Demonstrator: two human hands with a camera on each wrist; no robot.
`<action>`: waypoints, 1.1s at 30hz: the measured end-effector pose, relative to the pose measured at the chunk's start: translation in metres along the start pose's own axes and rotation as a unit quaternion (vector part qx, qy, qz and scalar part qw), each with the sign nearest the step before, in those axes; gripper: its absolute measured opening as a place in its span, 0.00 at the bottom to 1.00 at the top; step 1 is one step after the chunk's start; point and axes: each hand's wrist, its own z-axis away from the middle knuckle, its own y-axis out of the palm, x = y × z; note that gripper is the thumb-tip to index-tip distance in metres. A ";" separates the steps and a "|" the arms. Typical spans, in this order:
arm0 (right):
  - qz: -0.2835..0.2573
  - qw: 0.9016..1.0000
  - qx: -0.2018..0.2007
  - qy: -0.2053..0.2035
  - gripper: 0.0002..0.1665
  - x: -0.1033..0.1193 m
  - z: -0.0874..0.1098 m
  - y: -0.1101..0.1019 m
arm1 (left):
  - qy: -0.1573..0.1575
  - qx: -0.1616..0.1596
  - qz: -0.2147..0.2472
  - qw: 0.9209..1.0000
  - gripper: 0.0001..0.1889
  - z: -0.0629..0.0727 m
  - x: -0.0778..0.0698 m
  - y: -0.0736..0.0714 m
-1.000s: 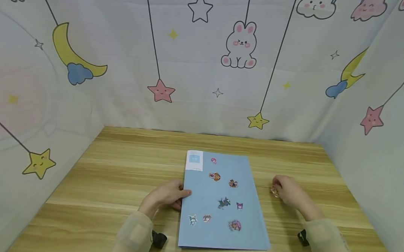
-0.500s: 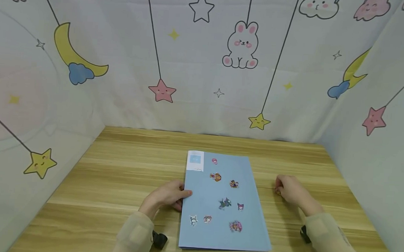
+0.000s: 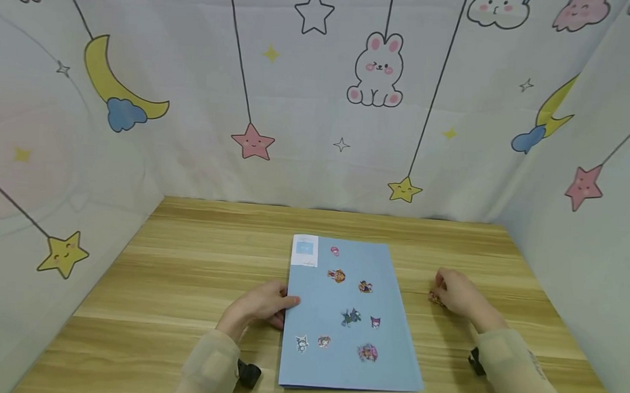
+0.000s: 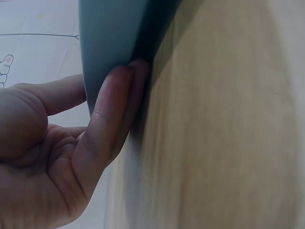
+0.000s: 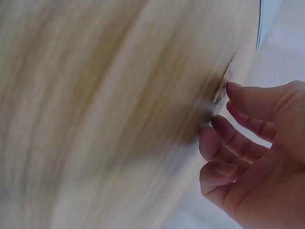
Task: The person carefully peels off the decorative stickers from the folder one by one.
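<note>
A light blue folder [image 3: 342, 303] with a white label at its upper left lies on the table, several small cartoon stickers [image 3: 350, 317] scattered over its cover. My left hand [image 3: 263, 302] grips its left edge, thumb on top and fingers underneath; the left wrist view shows those fingers [image 4: 112, 100] between the folder and the wood. Right of the folder, my right hand [image 3: 458, 293] pinches at a small bunch of loose stickers [image 3: 435, 297] on the table. Close up, the thumb tip meets the bunch [image 5: 224, 83], with the other fingers curled below.
The wooden table [image 3: 202, 244] reaches back to a white curtain [image 3: 308, 102] printed with stars, moons and a bunny. Similar cloth hangs at the left and right sides. Black wrist straps [image 3: 248, 373] show below the sleeves.
My right hand shifts slightly right and back, and the loose stickers show again beneath its fingertips after being mostly covered. The left hand and folder stay in place.
</note>
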 end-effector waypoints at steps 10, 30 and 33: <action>-0.001 1.000 0.002 -0.008 0.04 -0.001 0.000 -0.001 | 0.002 0.000 0.000 1.000 0.12 -0.001 0.001 0.000; 0.016 0.999 -0.011 -0.050 0.13 0.077 -0.006 -0.004 | 0.008 0.012 -0.003 1.000 0.12 -0.002 0.002 -0.001; 0.015 0.998 -0.012 -0.059 0.12 0.091 -0.005 -0.002 | 0.009 0.013 0.001 1.000 0.12 -0.002 0.002 -0.002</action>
